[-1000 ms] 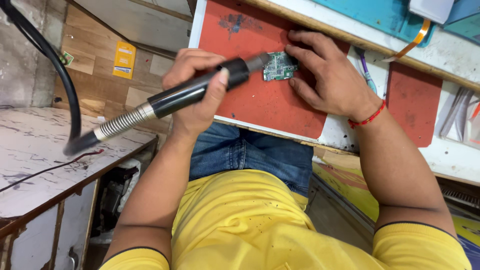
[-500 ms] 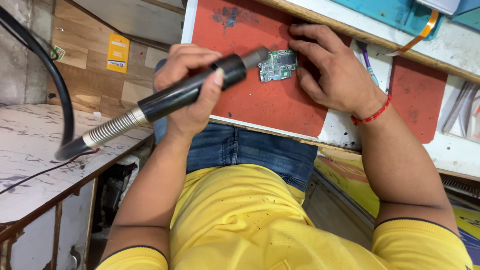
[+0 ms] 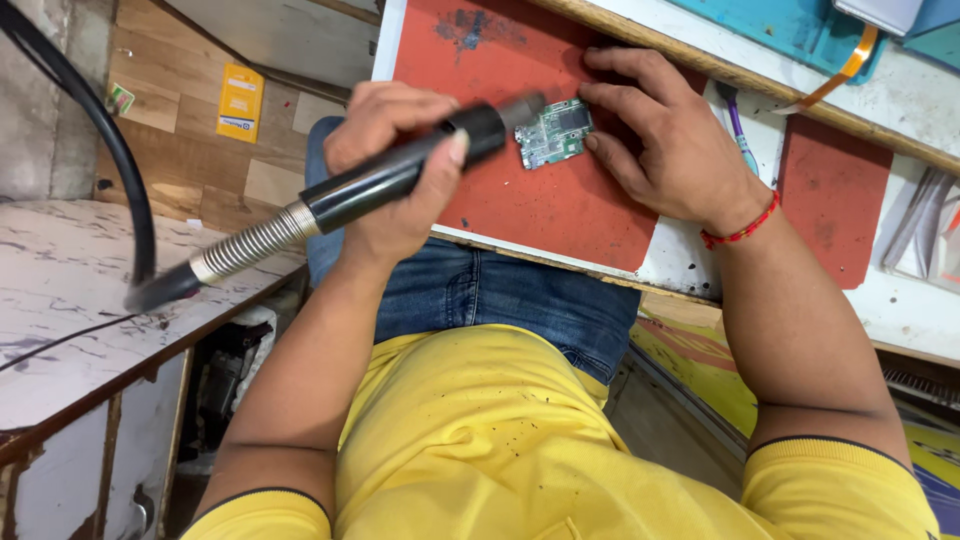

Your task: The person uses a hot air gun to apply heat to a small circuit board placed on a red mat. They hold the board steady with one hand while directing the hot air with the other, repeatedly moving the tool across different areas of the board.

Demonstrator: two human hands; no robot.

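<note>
Your workbench (image 3: 690,255) runs under and beyond both hands, white-topped; on it, directly beneath your hands, lies the large red mat (image 3: 540,205), with a dark scorched patch near its far edge, beyond your left knuckles; a smaller red mat (image 3: 830,195) sits to the outer side of your right wrist.

Your left hand (image 3: 395,165) is clenched around the black hot-air handpiece (image 3: 400,180), thumb pressed along the barrel; its ribbed metal collar and black hose (image 3: 105,140) trail away behind the wrist, over the marbled side table (image 3: 70,300); the metal nozzle points toward your right hand and hovers at the near edge of the board.

Your right hand (image 3: 665,150) lies flat and spread on the large mat, not gripping; its fingertips (image 3: 592,95) press at the edge of the small green circuit board (image 3: 555,133), pinning it between the two hands.

Judgement on progress: the board is seated and steadied, the nozzle is aligned; the heating work looks under way or just starting; no part appears lifted off, so rework itself remains.
</note>
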